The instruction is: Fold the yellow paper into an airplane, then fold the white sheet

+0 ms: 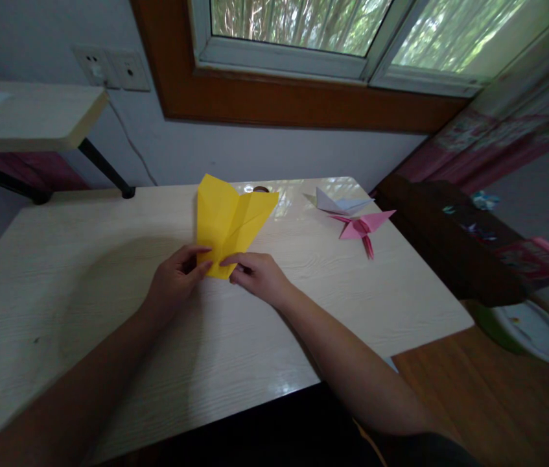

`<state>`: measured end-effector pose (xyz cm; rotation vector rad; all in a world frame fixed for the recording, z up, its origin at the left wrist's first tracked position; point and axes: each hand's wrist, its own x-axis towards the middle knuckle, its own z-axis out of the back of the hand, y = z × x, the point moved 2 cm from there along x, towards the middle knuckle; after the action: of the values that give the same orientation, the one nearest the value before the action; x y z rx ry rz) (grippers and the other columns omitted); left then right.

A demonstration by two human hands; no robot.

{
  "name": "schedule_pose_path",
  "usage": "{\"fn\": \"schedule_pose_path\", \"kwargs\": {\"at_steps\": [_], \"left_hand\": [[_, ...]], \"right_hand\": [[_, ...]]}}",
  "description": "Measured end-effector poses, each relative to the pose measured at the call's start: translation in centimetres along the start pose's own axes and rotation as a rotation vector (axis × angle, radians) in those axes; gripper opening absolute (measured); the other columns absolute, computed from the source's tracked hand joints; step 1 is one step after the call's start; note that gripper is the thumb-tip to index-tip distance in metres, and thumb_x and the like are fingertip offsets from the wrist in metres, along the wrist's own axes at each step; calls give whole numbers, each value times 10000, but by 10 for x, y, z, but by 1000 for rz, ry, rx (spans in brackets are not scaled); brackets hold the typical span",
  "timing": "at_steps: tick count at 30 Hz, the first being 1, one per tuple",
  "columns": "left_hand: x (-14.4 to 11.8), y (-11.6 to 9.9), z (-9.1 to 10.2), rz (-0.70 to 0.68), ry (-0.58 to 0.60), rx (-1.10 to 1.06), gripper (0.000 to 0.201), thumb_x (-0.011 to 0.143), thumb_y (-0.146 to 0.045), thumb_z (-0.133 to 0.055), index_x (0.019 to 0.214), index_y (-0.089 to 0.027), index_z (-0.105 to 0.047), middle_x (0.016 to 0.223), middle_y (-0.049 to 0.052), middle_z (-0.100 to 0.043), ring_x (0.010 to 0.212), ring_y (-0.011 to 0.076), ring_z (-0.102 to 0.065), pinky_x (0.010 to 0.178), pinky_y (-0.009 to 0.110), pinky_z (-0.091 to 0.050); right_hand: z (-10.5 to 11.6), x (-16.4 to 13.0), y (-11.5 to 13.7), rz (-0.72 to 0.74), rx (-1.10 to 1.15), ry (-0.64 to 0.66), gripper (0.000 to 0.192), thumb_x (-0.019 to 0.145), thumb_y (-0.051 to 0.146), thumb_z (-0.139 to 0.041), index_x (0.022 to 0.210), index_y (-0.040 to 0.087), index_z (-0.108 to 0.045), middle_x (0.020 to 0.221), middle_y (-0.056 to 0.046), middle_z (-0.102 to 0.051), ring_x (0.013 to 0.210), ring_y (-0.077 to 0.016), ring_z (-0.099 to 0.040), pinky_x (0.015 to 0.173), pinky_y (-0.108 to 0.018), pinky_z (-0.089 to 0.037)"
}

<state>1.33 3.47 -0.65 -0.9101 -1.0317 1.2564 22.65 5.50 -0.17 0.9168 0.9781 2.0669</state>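
The left hand (pixel 177 275) is pinching the lower left edge of the yellow paper (pixel 230 220) between thumb and finger; the right hand (pixel 258 275) is pinching the lower right edge. The paper — creased, flaring into two corners at its far end — is occupying the desk's (pixel 109 259) middle. A pink figure (pixel 362 227) is lying rightward, just beside a white figure (pixel 337 203).

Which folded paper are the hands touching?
The yellow paper, with the left hand and right hand at its near end; the pink one and white one lie untouched.
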Motion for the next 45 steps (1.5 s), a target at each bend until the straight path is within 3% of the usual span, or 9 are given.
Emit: {"fn": "schedule_pose_path", "kwargs": {"at_steps": [5, 11, 15, 20, 25, 33, 37, 40, 45], "left_hand": [[-4, -6, -2, -22, 95, -24, 237, 853, -412, -720, 967, -204, -714, 931, 40, -722, 876, 198, -700, 809, 322, -574], [-5, -2, -8, -59, 178, -50, 317, 827, -375, -759, 1091, -222, -675, 1051, 55, -718, 946, 209, -712, 879, 371, -593], [-3, 0, -6, -110, 122, 8, 239, 854, -394, -743, 1025, -231, -707, 1026, 42, -690, 946, 203, -695, 903, 391, -595], [-2, -7, 0, -276, 17, 131, 197, 874, -405, -720, 996, -258, -766, 1314, 71, -538, 1196, 240, -596, 999, 428, -577], [0, -4, 4, -389, -32, 328, 134, 881, -359, -715, 972, -290, -785, 1386, 65, -513, 1220, 263, -565, 1025, 494, -548], [1, 3, -4, -590, 306, 526, 221, 931, -217, -623, 1085, -291, -762, 1231, 37, -719, 1366, 269, -523, 1213, 567, -337], [-2, 6, -5, -584, 363, 522, 270, 961, -222, -567, 1163, -284, -736, 1300, 40, -696, 1326, 233, -576, 1221, 521, -349], [-1, 8, -3, -609, 389, 557, 292, 982, -235, -539, 1210, -277, -717, 1342, 38, -677, 1346, 222, -561, 1227, 506, -348], [-1, 11, -2, -641, 402, 657, 319, 997, -255, -511, 1259, -271, -693, 1370, 43, -660, 1367, 223, -540, 1228, 510, -342]], "right_hand": [[2, 0, -1, -47, -21, -85, 184, 950, 249, -596, 1096, 216, -703, 746, 12, -717, 657, -108, -667, 671, -223, -505], [2, -2, 2, 1, -154, -120, 178, 956, 265, -597, 1089, 224, -709, 813, -7, -746, 721, -122, -687, 710, -237, -513], [-2, -4, 3, -27, -118, -49, 212, 980, 271, -568, 1147, 231, -692, 745, 23, -727, 637, -100, -656, 673, -222, -505], [0, -3, 1, -53, -172, -99, 242, 993, 293, -551, 1151, 230, -722, 692, 16, -717, 616, -109, -656, 653, -227, -503], [5, -3, -4, -74, -357, -55, 264, 945, 260, -606, 1172, 269, -741, 933, -36, -783, 758, -160, -701, 710, -270, -518], [12, -5, 0, 95, -569, 13, 307, 851, 131, -595, 1079, 212, -784, 934, -86, -707, 895, -225, -605, 845, -370, -506], [16, -4, 2, 162, -597, -63, 317, 858, 134, -605, 1115, 216, -772, 1153, -102, -676, 1091, -269, -559, 983, -456, -485], [13, -3, -2, 210, -543, -17, 356, 892, 116, -567, 1179, 240, -738, 1281, -72, -666, 1254, -262, -532, 1097, -489, -439], [10, -4, -11, 178, -563, 27, 315, 968, 187, -542, 1229, 207, -717, 1343, -101, -651, 1266, -242, -573, 1119, -465, -450]]}}
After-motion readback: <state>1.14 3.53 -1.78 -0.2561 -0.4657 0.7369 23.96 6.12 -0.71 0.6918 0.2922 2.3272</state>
